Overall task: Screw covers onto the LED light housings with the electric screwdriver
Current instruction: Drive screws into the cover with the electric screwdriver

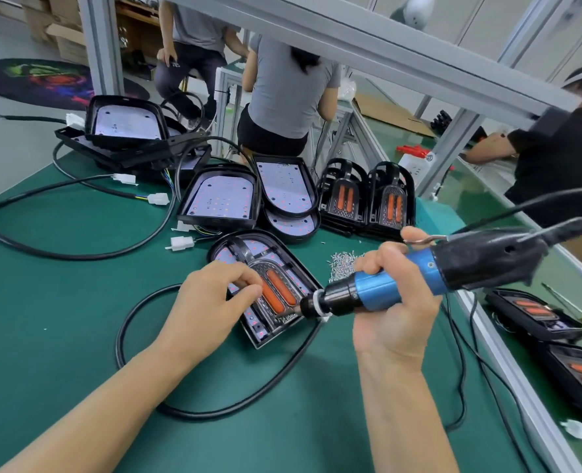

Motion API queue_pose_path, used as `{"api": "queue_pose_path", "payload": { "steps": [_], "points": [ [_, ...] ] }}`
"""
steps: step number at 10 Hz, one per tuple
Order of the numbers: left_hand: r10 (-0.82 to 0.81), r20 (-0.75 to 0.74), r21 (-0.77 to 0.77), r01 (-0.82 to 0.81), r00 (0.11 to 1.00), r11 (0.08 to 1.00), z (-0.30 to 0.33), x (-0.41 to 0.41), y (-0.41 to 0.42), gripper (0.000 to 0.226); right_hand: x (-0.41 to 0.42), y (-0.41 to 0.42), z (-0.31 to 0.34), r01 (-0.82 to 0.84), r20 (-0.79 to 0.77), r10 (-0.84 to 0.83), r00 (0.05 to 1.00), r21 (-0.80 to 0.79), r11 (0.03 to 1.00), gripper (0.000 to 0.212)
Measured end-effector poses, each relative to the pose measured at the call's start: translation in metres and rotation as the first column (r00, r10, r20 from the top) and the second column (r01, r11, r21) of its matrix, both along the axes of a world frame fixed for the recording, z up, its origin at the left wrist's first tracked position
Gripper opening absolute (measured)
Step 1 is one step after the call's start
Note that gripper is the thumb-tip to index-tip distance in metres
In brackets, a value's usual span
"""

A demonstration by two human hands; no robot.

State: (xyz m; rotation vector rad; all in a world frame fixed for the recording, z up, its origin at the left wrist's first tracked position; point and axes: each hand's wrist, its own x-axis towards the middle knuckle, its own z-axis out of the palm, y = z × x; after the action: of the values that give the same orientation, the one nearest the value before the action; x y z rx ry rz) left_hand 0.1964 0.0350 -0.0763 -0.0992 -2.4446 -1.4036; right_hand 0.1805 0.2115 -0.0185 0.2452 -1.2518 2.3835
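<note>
Pictured at a green-matted assembly bench [61,336]: right hand [397,310] wrapped around the blue-and-black electric screwdriver [402,278], held nearly level with its bit down at the near edge of a cover [276,288] with two orange lenses, seated in a black LED light housing [265,285] at mid-table. Left hand [211,305] rested on the housing's left side, fingers curled, thumb and forefinger pinched together — whether on a screw could not be told. Seen just beyond the screwdriver, a heap of loose screws [342,262]; farther back, open housings [221,196] showing LED boards, beside stacked covers [366,196]. Looped around the housing, a black cable [214,409].
</note>
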Motion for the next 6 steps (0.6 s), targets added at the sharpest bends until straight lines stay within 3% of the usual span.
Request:
{"api": "queue_pose_path", "payload": {
  "steps": [1, 2, 3, 4, 5, 6],
  "points": [
    [-0.034, -0.02, 0.011, 0.034, 0.999, 0.999, 0.021, -0.018, 0.013, 0.021, 0.0, 0.027, 0.004, 0.115, 0.018, -0.114, 0.993, -0.094, 0.989, 0.027],
    [-0.107, -0.029, -0.101, 0.103, 0.994, 0.99, 0.04, -0.049, 0.038, 0.016, 0.0, 0.045, 0.009, 0.185, 0.021, -0.184, 0.983, -0.123, 0.975, 0.026],
    [-0.168, 0.003, -0.353, 0.158, 0.986, 0.922, 0.047, -0.088, 0.07, 0.018, 0.004, 0.058, 0.014, 0.242, 0.029, -0.24, 0.97, -0.112, 0.964, 0.026],
    [-0.197, 0.136, -0.585, 0.239, 0.971, 0.775, 0.041, -0.121, 0.094, 0.023, 0.001, 0.07, 0.007, 0.162, 0.149, -0.143, 0.978, -0.123, 0.979, 0.023],
    [-0.188, 0.276, -0.719, 0.333, 0.942, 0.611, 0.03, -0.137, 0.104, 0.022, 0.005, 0.061, 0.005, 0.178, 0.241, -0.135, 0.961, -0.166, 0.97, 0.021],
    [-0.203, 0.354, -0.729, 0.406, 0.913, 0.551, 0.023, -0.145, 0.105, 0.019, -0.004, 0.076, 0.002, 0.14, 0.272, -0.095, 0.958, -0.152, 0.978, 0.02]
  ]
}}
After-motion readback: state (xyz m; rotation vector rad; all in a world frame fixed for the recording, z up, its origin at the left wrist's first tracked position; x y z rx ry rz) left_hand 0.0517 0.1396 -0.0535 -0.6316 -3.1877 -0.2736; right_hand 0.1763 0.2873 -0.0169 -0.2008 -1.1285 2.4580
